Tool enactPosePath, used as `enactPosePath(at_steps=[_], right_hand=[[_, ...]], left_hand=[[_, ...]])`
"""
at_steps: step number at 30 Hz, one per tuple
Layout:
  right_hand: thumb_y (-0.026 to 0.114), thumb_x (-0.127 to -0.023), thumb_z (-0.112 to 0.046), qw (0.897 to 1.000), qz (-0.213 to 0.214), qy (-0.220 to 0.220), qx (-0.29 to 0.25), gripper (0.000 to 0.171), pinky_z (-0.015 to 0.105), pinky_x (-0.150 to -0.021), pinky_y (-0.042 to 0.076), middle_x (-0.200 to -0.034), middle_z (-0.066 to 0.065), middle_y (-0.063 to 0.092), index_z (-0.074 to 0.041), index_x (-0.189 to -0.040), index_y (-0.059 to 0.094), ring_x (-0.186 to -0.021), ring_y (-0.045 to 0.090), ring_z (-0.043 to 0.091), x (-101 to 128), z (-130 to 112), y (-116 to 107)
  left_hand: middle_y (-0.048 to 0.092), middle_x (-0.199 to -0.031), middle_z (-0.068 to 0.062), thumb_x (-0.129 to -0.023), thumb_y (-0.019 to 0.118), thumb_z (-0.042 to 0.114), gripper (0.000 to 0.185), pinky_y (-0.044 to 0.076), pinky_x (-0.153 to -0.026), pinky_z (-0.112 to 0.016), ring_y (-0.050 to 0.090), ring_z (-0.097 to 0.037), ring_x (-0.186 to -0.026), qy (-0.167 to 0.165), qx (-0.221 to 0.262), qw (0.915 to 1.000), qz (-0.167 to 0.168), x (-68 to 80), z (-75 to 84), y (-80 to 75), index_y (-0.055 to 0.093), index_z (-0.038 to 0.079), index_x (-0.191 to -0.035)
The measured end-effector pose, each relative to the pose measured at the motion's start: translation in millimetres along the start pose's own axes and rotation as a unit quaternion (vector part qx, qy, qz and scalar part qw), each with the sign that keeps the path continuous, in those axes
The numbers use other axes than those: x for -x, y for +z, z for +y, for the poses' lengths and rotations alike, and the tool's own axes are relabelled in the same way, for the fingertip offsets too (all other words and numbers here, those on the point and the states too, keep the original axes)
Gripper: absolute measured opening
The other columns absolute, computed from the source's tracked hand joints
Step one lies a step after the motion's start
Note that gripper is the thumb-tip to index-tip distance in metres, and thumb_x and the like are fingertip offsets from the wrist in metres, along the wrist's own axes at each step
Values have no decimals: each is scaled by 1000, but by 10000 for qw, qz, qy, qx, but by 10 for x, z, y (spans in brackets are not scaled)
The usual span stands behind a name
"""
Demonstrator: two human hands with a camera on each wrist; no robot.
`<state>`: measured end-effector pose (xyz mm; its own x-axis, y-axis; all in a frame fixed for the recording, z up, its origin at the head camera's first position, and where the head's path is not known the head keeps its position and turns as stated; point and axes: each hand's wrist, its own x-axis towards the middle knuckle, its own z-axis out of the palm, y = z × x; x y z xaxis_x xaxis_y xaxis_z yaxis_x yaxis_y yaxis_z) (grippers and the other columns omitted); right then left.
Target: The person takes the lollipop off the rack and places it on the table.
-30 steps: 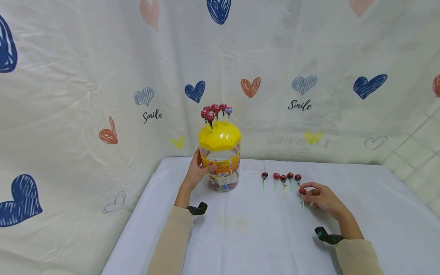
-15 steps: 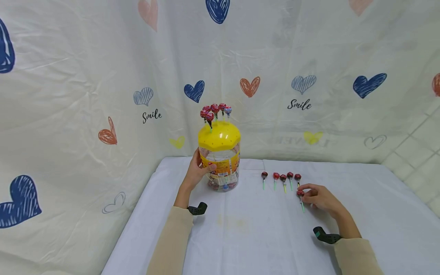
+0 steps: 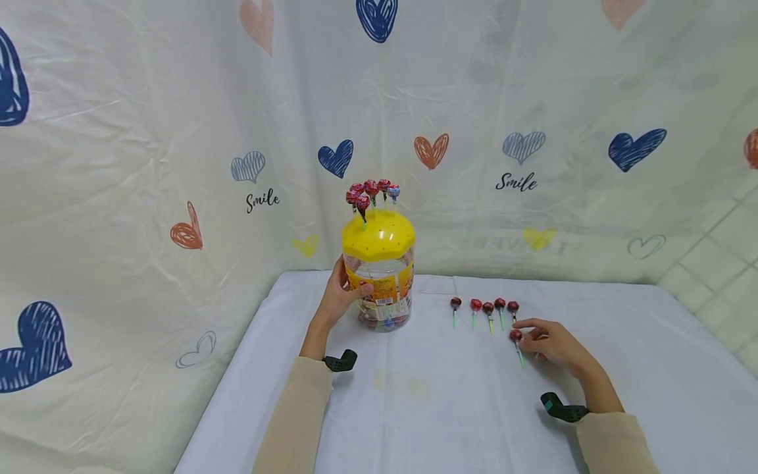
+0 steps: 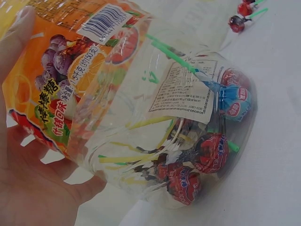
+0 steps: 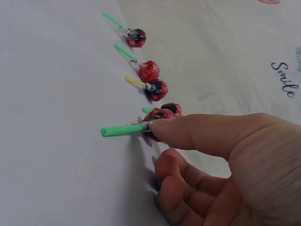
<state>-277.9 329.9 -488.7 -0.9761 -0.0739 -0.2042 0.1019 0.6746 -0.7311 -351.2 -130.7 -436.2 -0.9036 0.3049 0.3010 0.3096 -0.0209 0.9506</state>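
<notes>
My left hand (image 3: 336, 299) grips the side of a clear plastic jar (image 3: 393, 289) that stands on the table. Its yellow lid (image 3: 385, 240) has small holes, and several lollipops (image 3: 371, 187) stick up from it. Through the wall, the left wrist view shows more lollipops (image 4: 214, 153) at the jar's bottom. To the right, my right hand (image 3: 553, 342) pinches a red-wrapped lollipop (image 3: 516, 336) between thumb and fingers. Its green stick (image 5: 122, 130) points away from the hand in the right wrist view.
Behind the right hand, several lollipops (image 3: 487, 307) lie in a row on the white tablecloth (image 3: 450, 408). A curtain (image 3: 462, 79) printed with hearts hangs at the table's back edge. Black devices are strapped to both wrists.
The pinched lollipop's head has shifted slightly left and down, so the stick now tilts. My right hand has moved a little left; the left hand and jar have stayed put.
</notes>
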Motion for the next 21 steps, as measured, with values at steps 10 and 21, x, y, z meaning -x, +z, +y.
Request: enactPosePath(at_steps=[10,21], right_hand=[[61,-95,-30,9940,273,-1016,-286,45,33,-67,53,-105,18,61,-10,-134,52,-83,61,25,135,-213,-194],[65,-93,-23,9501,1132,-2565,-1364,28,21,-75,56,-104,1,66,-12,-118,63,-91,64,10,308,-1301,-35]], left_hand=[[35,-152,-10,-89,70,23,85,29,-115,-57,29,-38,-143,14,7,10000,-21,-15,-7,3,15,30,-153],[40,-149,2,-84,74,34,83,29,-115,-56,34,-31,-142,77,-19,9997,221,-90,-258,-23,20,43,-148]])
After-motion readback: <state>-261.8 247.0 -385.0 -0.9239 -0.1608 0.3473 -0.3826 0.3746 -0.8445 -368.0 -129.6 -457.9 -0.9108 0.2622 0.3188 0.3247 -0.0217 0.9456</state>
